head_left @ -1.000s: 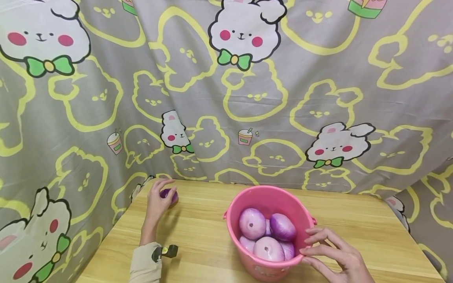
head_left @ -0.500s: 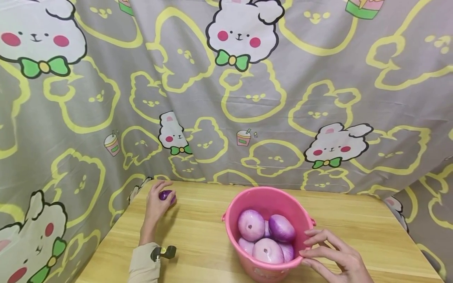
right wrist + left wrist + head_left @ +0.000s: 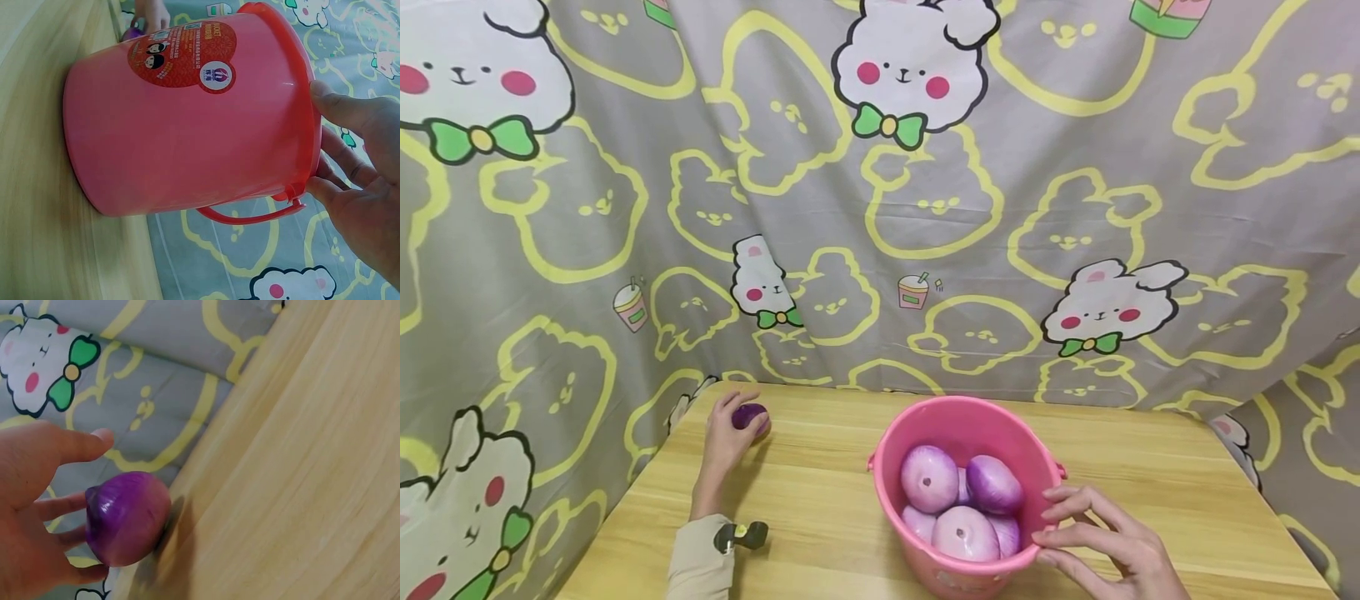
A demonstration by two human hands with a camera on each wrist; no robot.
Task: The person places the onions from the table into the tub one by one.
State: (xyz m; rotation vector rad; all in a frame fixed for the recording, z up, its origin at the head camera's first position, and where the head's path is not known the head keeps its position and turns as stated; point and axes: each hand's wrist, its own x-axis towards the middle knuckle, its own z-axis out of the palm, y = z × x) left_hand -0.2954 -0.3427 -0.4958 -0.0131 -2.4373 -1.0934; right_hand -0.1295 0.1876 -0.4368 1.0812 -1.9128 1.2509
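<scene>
At the table's far left, my left hand is around a purple onion that sits on the tabletop. In the left wrist view, the thumb stands apart from the onion, and the loosely spread fingers lie behind and beside it. A pink plastic bucket stands upright right of centre with several purple onions inside. My right hand holds the bucket's right rim between thumb and fingertips. The right wrist view shows the bucket's side and the right hand at its rim.
The light wooden table meets a grey curtain with rabbit prints at its back and left edges. The bucket's handle hangs down along its side. A small black device is strapped to the left wrist.
My left hand has eased back slightly around the onion, and a little more of the onion shows. The right hand and bucket keep their places while the head view shifts slightly.
</scene>
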